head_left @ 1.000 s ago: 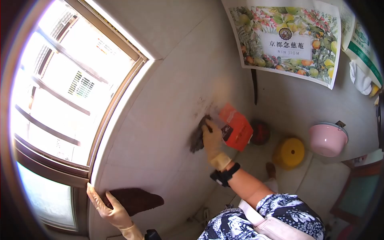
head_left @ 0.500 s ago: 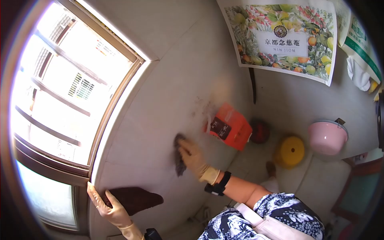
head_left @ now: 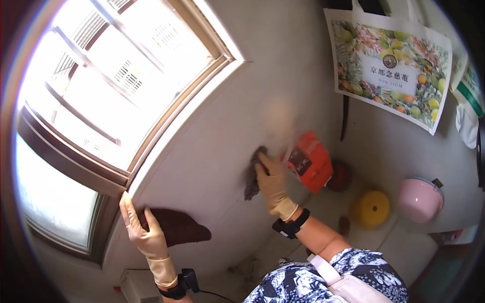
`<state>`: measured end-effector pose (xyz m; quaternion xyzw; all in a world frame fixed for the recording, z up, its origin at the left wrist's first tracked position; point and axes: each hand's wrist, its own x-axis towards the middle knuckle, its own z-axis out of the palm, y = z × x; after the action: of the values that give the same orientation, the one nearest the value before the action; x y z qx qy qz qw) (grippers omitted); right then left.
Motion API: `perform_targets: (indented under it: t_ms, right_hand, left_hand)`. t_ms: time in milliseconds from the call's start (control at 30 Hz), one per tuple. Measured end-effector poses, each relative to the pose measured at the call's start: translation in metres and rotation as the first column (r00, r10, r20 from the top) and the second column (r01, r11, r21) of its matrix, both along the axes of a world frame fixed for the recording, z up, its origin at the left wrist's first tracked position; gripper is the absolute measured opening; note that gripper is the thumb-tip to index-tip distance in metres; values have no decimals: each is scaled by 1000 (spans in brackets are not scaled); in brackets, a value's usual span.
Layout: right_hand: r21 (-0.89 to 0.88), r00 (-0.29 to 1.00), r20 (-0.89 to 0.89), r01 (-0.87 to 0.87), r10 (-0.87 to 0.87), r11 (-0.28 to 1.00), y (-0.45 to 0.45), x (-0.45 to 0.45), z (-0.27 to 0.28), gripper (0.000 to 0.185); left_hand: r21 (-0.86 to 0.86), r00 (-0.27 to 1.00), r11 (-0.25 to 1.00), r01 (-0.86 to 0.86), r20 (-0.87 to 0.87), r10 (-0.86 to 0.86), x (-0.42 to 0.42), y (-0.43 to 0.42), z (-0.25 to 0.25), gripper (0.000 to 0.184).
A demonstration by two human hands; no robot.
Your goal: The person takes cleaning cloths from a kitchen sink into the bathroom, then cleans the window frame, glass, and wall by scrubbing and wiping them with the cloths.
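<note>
The dark cloth lies at the near right hand's closed, gripping fingers, on the side facing the left hand, long axis roughly along the right; the left spreads open, thumb overlapping a brown cloth.

You seem to be in a home, with a window left of your gripping right hand, a tote bag and pink basin right of it.
</note>
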<state>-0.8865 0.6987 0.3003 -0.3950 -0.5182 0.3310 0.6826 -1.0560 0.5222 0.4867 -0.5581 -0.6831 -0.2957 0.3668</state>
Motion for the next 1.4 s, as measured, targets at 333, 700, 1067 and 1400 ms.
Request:
perform_targets:
  t_ms: [333,700,1067,1400]
  right_hand:
    - [493,925,379,-185,-19,850,4,-4,39,32]
    - [556,854,423,20,-303,831,75,24,50,27]
    - [729,707,475,17,-524,684,93,52,77,13]
    - [720,764,592,-358,-257,594,65,51,81,31]
  left_hand:
    - [11,998,1000,29,61,-30,6,-1,2,53]
    - [34,997,999,39,72,-41,4,-2,0,53]
    - [74,995,997,10,96,-17,15,5,2,52]
    - [92,996,994,-57,70,51,18,6,1,52]
